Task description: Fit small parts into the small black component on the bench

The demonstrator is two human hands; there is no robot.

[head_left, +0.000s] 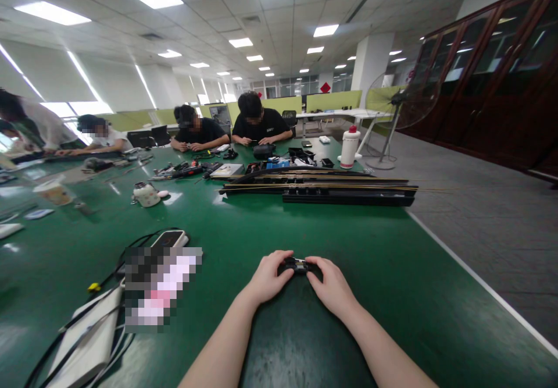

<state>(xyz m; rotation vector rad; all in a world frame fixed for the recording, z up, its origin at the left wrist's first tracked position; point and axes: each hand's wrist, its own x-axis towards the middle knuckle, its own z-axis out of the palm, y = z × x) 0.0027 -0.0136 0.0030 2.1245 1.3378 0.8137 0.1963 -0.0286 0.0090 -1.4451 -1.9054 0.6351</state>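
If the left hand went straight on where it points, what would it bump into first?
Probably the small black part it already touches, then the right hand just beyond, though depth is unclear.

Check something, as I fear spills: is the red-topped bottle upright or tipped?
Upright: the bottle stands on the table, its red top uppermost. How full it is, I cannot tell.
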